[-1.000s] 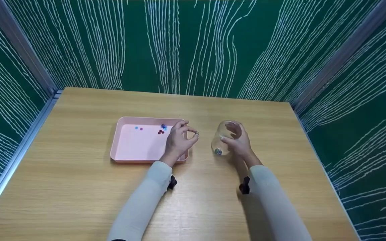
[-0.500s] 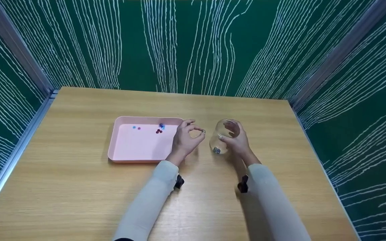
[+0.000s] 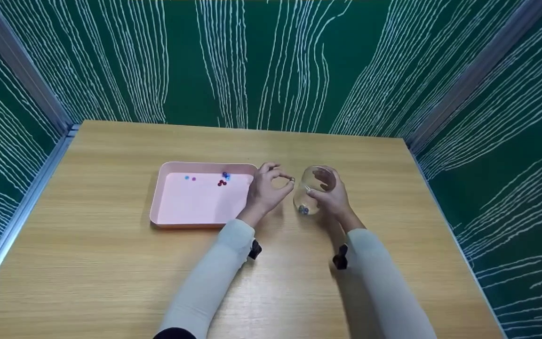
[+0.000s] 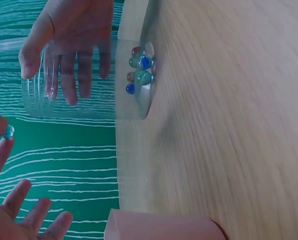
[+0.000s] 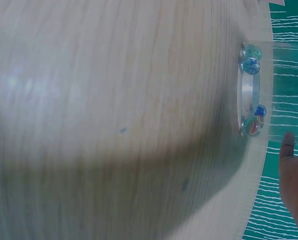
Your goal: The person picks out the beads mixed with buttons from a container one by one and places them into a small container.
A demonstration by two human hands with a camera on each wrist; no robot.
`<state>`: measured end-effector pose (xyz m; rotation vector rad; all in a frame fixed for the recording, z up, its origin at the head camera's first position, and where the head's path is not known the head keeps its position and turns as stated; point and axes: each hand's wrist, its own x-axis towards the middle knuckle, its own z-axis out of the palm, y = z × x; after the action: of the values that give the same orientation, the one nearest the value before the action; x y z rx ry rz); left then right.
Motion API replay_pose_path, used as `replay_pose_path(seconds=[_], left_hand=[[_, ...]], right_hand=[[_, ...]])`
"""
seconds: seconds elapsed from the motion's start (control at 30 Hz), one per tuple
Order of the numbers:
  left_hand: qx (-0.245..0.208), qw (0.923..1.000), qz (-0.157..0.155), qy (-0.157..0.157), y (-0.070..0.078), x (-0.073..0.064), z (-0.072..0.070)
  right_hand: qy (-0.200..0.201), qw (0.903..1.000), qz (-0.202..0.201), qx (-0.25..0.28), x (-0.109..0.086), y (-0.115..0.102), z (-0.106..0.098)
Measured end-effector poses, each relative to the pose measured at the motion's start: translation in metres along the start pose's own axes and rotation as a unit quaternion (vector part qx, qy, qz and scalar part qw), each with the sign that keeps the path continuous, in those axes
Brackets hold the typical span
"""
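Note:
Thumb and index finger of my left hand (image 3: 266, 192) pinch a small clear bluish marble (image 4: 9, 132), the other fingers spread. That hand is just left of a clear jar (image 3: 302, 193), near the height of its open mouth. My right hand (image 3: 338, 198) grips the jar from its right side, thumb in front and fingers behind the wall. Standing upright on the table, the jar has several glass marbles (image 4: 144, 77) on its bottom, green, blue and reddish-brown. A pink tray (image 3: 191, 202) lies left of the jar, its right end partly hidden by my left hand.
Inside the tray, dark red marbles (image 3: 222, 182) and blue ones (image 3: 226, 175) group toward the back right. A light blue one (image 3: 187, 177) and a pink one (image 3: 194, 179) lie further left. Green panels with white lines (image 3: 271, 66) enclose the wooden table (image 3: 111, 273).
My left hand has moved right with the pinched marble, from over the tray's right edge to beside the jar's mouth. My right hand keeps its grip on the jar.

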<state>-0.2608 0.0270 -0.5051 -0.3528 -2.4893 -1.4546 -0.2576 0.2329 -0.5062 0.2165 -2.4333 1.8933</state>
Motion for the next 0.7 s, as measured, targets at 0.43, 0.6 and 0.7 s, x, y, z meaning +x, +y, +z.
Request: replay_pose_path(seconds=[0.43,0.6,0.7], left_hand=[[0.011,0.9997,0.013,-0.019,0.012,0.006,0.008],[0.011,0.9995,0.008,-0.028,0.016,0.008,0.011],[0.014,0.9992,0.002,-0.038,0.018,0.008,0.013]], right_hand=[[0.002,1.0,-0.004,0.0,0.001,0.003,-0.001],[0.001,0.9999,-0.012,0.008,0.002,0.006,-0.001],[0.002,0.9998,-0.016,0.008,0.002,0.007,-0.001]])
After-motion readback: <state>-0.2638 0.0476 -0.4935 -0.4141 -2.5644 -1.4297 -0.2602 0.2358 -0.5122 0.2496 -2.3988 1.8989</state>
